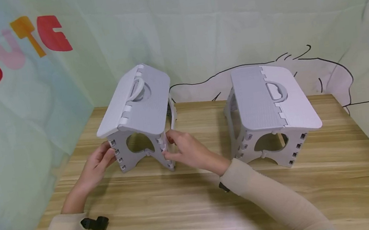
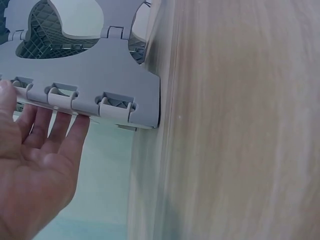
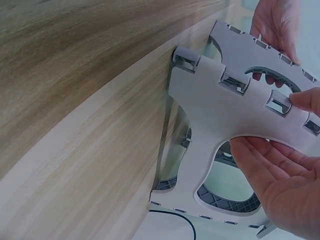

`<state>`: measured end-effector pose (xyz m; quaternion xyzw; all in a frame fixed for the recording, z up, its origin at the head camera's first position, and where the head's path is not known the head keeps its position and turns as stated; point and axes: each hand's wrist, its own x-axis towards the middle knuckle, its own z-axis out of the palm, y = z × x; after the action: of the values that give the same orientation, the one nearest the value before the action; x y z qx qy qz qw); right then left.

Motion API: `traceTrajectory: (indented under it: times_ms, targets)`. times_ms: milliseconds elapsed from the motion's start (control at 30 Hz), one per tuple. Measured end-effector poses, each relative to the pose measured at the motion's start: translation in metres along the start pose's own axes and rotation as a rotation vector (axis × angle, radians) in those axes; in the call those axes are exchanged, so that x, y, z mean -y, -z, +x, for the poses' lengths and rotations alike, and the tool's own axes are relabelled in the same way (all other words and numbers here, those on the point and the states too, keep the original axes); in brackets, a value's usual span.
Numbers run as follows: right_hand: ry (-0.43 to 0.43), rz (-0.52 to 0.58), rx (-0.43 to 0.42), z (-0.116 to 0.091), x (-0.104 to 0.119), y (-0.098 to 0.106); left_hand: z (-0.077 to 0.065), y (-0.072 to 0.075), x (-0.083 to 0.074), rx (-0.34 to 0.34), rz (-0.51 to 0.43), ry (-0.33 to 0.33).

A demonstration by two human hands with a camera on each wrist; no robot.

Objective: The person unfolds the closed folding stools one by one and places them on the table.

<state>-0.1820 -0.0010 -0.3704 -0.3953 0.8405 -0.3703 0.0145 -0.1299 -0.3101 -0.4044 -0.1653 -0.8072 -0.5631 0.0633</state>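
Note:
A light grey folding step stool [image 1: 150, 103] stands on the left of the table, its two top halves tilted into a ridge like a roof. A carry handle [image 1: 138, 89] sticks up along the ridge. At the stool's left front corner, my left hand [image 1: 96, 165] holds the hinged leg edge, thumb in front and fingers along the side panel, as the left wrist view shows. My right hand [image 1: 188, 150] grips the right front leg edge. In the right wrist view its thumb presses near the hinge knuckles while the fingers reach the side panel's cutout [image 3: 230, 175].
A second grey folding stool [image 1: 264, 98] stands upright and unfolded to the right, its top flat. Both rest on a wood-grain table [image 1: 155, 217]. A printed cloth backdrop [image 1: 195, 34] rises behind and to the left. Black wrist straps [image 1: 96, 223] show at the sleeves.

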Motion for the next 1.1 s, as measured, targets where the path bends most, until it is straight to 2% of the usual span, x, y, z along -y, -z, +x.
traceTrajectory:
  times_ms: [300,467,567,700,867,1000,1100]
  targets:
    - [-0.042,0.01,0.01,0.003,0.003,-0.002,-0.002,0.0,0.001,0.002,-0.01,-0.025]
    - [-0.036,0.017,-0.003,0.003,0.003,-0.004,-0.004,0.001,0.002,-0.009,0.013,-0.035]
    - [-0.057,0.022,-0.015,0.002,0.003,-0.002,-0.004,0.003,-0.001,-0.033,-0.026,-0.023]
    - [-0.162,0.033,-0.012,-0.001,0.006,0.003,0.0,0.007,-0.011,-0.089,-0.054,-0.009]
    - [-0.329,0.022,0.029,-0.007,0.011,0.014,0.009,0.015,-0.025,-0.129,0.049,-0.025]
    - [-0.395,-0.013,0.021,-0.009,0.015,0.022,0.018,0.022,-0.034,-0.147,0.118,-0.045]
    - [-0.412,-0.042,-0.036,-0.008,0.017,0.028,0.025,0.026,-0.041,-0.149,0.145,-0.06]
